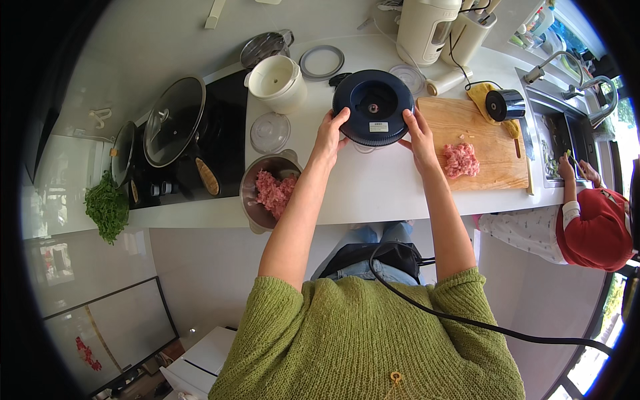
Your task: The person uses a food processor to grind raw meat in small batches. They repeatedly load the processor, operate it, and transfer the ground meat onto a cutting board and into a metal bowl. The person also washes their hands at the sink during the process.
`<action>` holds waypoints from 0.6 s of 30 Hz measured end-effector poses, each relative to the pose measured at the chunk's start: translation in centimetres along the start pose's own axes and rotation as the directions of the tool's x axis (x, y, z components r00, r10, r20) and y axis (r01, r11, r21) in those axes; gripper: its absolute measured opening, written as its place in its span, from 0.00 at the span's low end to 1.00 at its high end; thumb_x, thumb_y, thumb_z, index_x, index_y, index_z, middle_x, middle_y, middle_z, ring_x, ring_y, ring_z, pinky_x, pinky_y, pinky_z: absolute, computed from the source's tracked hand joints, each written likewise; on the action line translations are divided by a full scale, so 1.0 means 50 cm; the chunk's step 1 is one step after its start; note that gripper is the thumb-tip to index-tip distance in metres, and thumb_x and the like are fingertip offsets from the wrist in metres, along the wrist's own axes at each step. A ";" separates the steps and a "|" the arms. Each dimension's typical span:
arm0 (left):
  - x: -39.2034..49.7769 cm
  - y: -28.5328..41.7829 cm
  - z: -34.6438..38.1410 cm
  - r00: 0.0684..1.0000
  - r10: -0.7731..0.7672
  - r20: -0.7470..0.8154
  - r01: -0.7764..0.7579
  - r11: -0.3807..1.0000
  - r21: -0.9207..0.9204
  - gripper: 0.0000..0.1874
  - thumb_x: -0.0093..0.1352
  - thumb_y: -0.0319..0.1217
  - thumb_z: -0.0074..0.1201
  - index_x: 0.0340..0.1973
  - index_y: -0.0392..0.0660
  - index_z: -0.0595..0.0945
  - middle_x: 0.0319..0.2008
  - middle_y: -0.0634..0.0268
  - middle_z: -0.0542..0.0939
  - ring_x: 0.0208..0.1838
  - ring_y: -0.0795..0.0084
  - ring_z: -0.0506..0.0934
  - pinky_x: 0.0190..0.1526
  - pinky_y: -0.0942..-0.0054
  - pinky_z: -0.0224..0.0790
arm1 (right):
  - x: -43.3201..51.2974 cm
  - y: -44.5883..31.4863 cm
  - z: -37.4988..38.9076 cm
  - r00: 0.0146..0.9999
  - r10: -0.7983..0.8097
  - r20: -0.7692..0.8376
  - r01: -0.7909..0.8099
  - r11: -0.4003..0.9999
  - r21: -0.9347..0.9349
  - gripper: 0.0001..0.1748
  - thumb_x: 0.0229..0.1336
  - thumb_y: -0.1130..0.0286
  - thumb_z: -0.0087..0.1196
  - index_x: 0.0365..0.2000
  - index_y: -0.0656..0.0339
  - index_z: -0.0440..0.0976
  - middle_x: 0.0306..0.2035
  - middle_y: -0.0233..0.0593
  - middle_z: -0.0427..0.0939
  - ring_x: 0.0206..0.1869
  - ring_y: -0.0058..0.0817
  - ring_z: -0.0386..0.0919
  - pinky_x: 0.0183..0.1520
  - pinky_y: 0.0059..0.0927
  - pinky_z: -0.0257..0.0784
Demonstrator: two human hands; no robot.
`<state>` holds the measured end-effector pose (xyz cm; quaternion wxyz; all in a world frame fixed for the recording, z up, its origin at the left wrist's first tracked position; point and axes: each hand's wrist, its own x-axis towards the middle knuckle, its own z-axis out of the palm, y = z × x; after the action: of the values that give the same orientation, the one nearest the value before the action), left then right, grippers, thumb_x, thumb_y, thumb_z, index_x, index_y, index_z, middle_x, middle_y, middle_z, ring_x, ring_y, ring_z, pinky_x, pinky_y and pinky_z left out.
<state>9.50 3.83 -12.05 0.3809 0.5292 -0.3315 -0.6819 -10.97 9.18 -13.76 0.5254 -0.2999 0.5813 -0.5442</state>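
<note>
Both of my hands grip a round dark-blue appliance part (372, 107) by its ribbed rim, above the white counter. My left hand (332, 132) is at its left side and my right hand (417, 132) at its right. A small label with writing is on the face turned to me. Under it, the edge of something clear just shows. To the left, a steel pot (247, 192) holds ground meat (275, 192), partly behind my left forearm. To the right, more ground meat (461, 160) lies on a wooden cutting board (500, 172).
On the left are a cream pot (275, 82), a clear lid (270, 132) and a lidded pan (175, 122) on the black cooktop (227, 125). A black cylindrical motor unit (505, 105) lies on a yellow cloth (480, 97). At the right sink (550, 130) stands another person (592, 227).
</note>
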 end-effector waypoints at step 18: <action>0.001 -0.001 -0.001 1.000 0.003 0.003 -0.003 1.000 -0.007 0.30 0.67 0.50 0.59 0.59 0.49 0.72 0.52 0.71 0.73 0.52 0.71 0.69 0.52 0.61 0.62 | -0.001 -0.001 0.000 1.000 0.006 0.009 -0.006 1.000 0.001 0.44 0.62 0.39 0.52 0.69 0.53 0.57 0.65 0.43 0.65 0.65 0.32 0.64 0.58 0.42 0.68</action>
<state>9.53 3.82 -12.13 0.3833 0.5264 -0.3304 -0.6832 -10.97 9.21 -13.69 0.5298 -0.3005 0.5794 -0.5416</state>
